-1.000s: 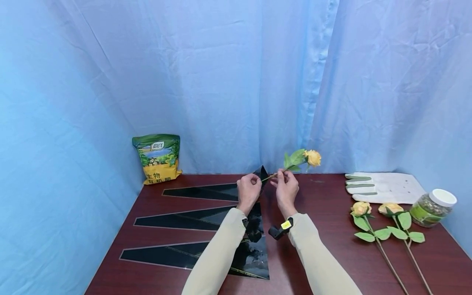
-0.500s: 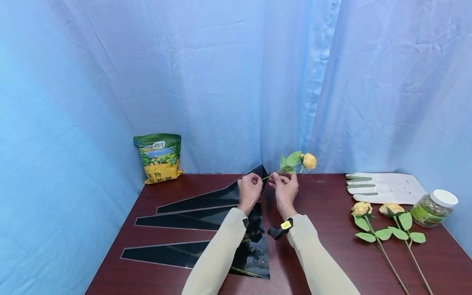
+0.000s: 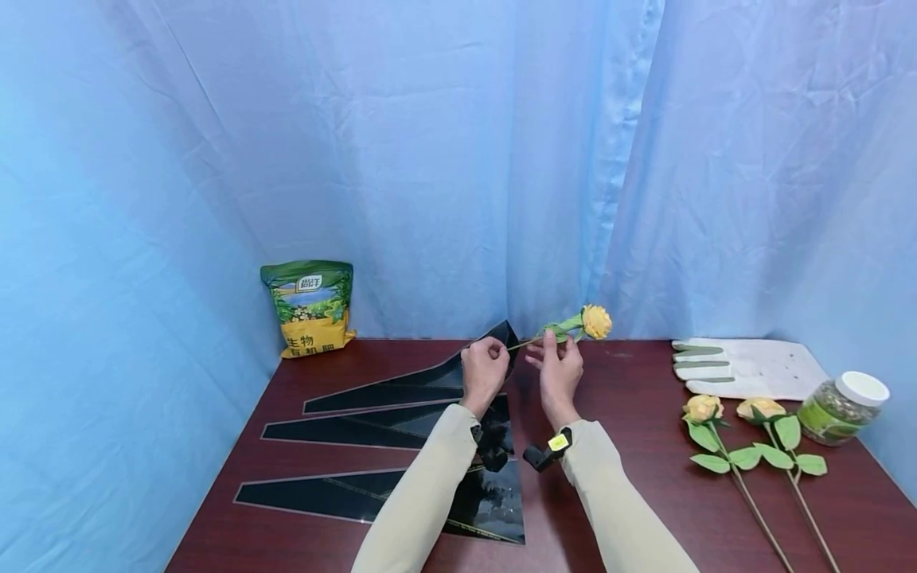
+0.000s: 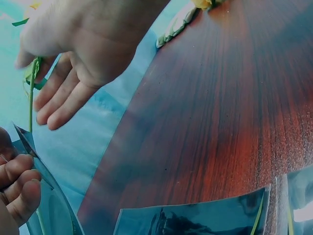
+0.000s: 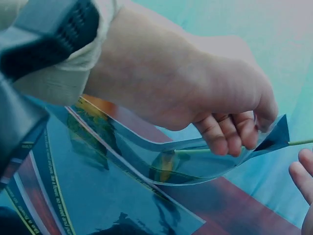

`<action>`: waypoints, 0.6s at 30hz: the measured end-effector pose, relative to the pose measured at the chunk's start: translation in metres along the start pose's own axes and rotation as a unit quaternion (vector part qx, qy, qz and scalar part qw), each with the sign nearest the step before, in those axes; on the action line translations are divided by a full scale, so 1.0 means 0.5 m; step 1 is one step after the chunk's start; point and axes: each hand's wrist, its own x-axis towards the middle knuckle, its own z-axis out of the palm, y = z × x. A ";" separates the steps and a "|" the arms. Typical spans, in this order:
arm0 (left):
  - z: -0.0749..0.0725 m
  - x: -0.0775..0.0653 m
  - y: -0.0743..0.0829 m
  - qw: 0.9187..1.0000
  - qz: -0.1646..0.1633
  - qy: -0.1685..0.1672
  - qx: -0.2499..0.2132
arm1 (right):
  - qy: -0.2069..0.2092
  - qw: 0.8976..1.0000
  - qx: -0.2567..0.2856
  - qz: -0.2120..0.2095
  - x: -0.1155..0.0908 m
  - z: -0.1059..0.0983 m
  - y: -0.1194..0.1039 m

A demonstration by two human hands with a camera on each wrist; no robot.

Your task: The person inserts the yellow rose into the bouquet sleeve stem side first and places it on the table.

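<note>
Stem insertion appears to be in hand: my left hand (image 3: 485,374) pinches the mouth of the black, tapered plastic sleeve (image 3: 408,387), which encloses the lower stem of the yellow, green-leaved rose (image 3: 597,321), bloom outside; my right hand (image 3: 560,378) appears to pinch the leaves, other fingers extended; next, likely, feed the leaves inward, uncreased

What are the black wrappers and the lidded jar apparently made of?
Black wrappers: probably thin, glossy plastic film, since light glares off them and one curls. Jar: likely smooth, clear plastic, though possibly glass; its contents show through.
</note>
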 end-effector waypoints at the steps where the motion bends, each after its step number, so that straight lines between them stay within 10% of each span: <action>1: 0.000 0.000 0.000 1.000 0.000 -0.002 0.000 | 0.002 1.000 0.005 -0.001 0.001 -0.001 -0.002; 12: -0.002 -0.002 0.001 1.000 0.020 -0.006 0.012 | 0.042 0.998 0.046 -0.009 0.008 0.002 -0.022; 18: -0.003 0.002 0.007 0.999 0.045 -0.006 0.028 | 0.027 0.998 -0.038 -0.034 0.005 -0.001 -0.020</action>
